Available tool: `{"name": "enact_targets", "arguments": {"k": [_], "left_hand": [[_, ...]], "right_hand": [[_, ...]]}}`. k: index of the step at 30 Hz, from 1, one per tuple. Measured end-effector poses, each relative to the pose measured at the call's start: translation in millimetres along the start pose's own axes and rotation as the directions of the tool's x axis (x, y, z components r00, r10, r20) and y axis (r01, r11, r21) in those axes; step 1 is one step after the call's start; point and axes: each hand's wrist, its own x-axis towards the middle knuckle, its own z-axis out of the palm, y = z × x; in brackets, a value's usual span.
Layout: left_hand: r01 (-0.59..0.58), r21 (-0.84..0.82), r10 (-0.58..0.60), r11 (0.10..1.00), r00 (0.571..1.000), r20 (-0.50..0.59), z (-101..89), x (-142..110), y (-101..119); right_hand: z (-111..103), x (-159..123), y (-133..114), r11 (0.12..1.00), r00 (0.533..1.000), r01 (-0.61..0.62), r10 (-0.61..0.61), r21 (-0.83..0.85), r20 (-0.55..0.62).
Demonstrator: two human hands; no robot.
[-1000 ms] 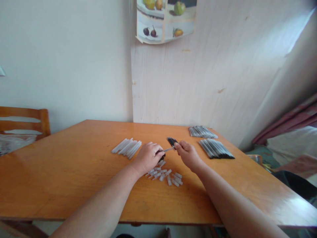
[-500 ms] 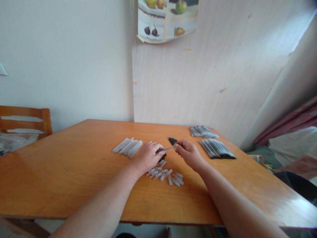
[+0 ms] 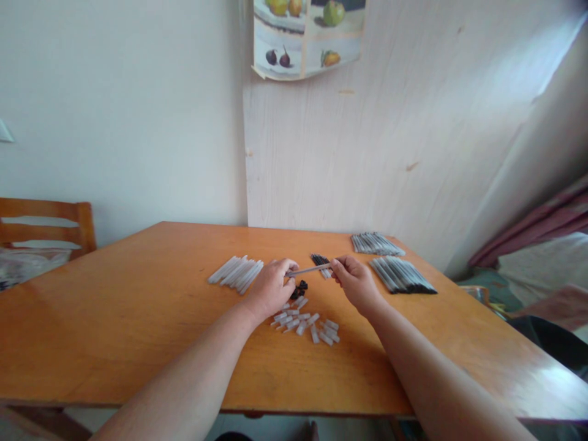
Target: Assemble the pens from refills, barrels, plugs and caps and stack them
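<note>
Between my two hands runs a slim greyish pen (image 3: 312,268), lying almost level just above the table. The fingers of my left hand (image 3: 274,286) are closed around its left end. Its right end sits in a pinch of my right hand (image 3: 353,278). Small black plugs (image 3: 300,289) lie in a heap beside my left hand. Nearer to me, several clear pen caps (image 3: 303,324) are scattered. Behind the pen is a small bundle of dark-tipped refills (image 3: 320,262). Clear pen barrels (image 3: 235,272) lie in a row left of my left hand.
On the right of the wooden table (image 3: 160,343) lie two flat groups of pens, a nearer row (image 3: 402,275) and a farther row (image 3: 376,243). A wooden chair (image 3: 46,229) stands at the left. A fruit picture (image 3: 307,40) hangs on the wall behind.
My left hand has shifted slightly left and my right hand slightly right, so more of the pen shows between them. The black plugs are now less covered.
</note>
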Motion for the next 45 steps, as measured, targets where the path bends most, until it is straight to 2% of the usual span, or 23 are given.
{"name": "enact_targets", "arguments": {"k": [10,18,23,25,27,30,34,36,37,40,45], "left_hand": [[-0.002,0.004,0.002,1.000,1.000,0.011,-3.6,-0.4,3.6],[-0.010,0.050,0.010,0.999,1.000,-0.001,-5.6,1.4,1.4],[-0.071,0.069,0.065,0.995,0.995,0.079,-7.8,1.4,4.5],[-0.050,0.085,0.045,0.995,0.997,0.058,-8.0,1.6,3.9],[-0.006,0.084,0.005,0.996,1.000,0.017,-7.8,2.0,2.2],[0.041,0.055,-0.041,0.998,0.999,-0.012,-7.4,2.6,-0.2],[0.057,-0.015,-0.057,0.998,0.998,-0.015,-7.2,2.8,-1.6],[0.076,-0.061,-0.077,0.995,0.997,-0.017,-6.9,2.8,-2.6],[0.091,-0.088,-0.093,0.992,0.996,-0.017,-6.6,2.8,-3.3],[0.135,-0.180,-0.139,0.974,0.990,-0.011,-4.3,2.5,-5.7],[0.178,-0.401,-0.203,0.899,0.979,-0.020,0.3,3.7,-6.1]], "right_hand": [[-0.7,0.1,0.5,1.000,0.999,-0.006,0.006,0.002,-0.037],[0.0,0.9,4.7,0.995,0.999,-0.028,0.025,0.096,0.024],[1.6,-0.5,-1.5,0.988,0.996,-0.049,0.037,0.149,0.085],[0.1,-0.4,-3.2,0.984,0.994,-0.077,0.063,0.163,0.086],[-3.1,-0.8,-4.7,0.986,0.985,-0.108,0.089,0.130,0.145],[-7.9,-4.0,-8.3,0.997,0.932,-0.072,0.053,0.038,0.360],[-8.9,-11.6,-13.4,0.999,0.772,0.037,-0.030,0.003,0.635],[-7.8,-14.8,-13.9,0.999,0.699,0.047,-0.014,-0.026,0.715],[-7.3,-16.0,-13.7,0.998,0.676,0.049,-0.002,-0.043,0.737],[-5.7,-18.0,-12.7,0.996,0.650,0.062,0.009,-0.064,0.760],[-4.5,-17.5,-13.3,0.990,0.663,0.120,-0.024,-0.074,0.748]]}}
